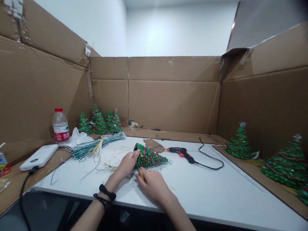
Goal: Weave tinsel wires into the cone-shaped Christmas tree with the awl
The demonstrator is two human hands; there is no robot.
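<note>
A small green beaded tree point(149, 155) is laid on its side on the white counter point(202, 190), base turned toward the person so the underside can be reached. The base is gripped by the left hand point(126, 164), closed round it, seemingly to stop it rolling. A thin tool point(140, 172) with a pale handle is pinched in the right hand point(152, 185), its tip aimed at the base; whether it touches cannot be told. A glue gun point(180, 151) is parked just beyond the tree, its cord point(211, 162) trailing right, within easy reach. A bundle of green wires point(97, 145) is spread to the left, near a power bank point(39, 157) and a water bottle point(60, 127). Finished trees point(101, 122) are lined against the cardboard wall point(173, 92), out of the way.
</note>
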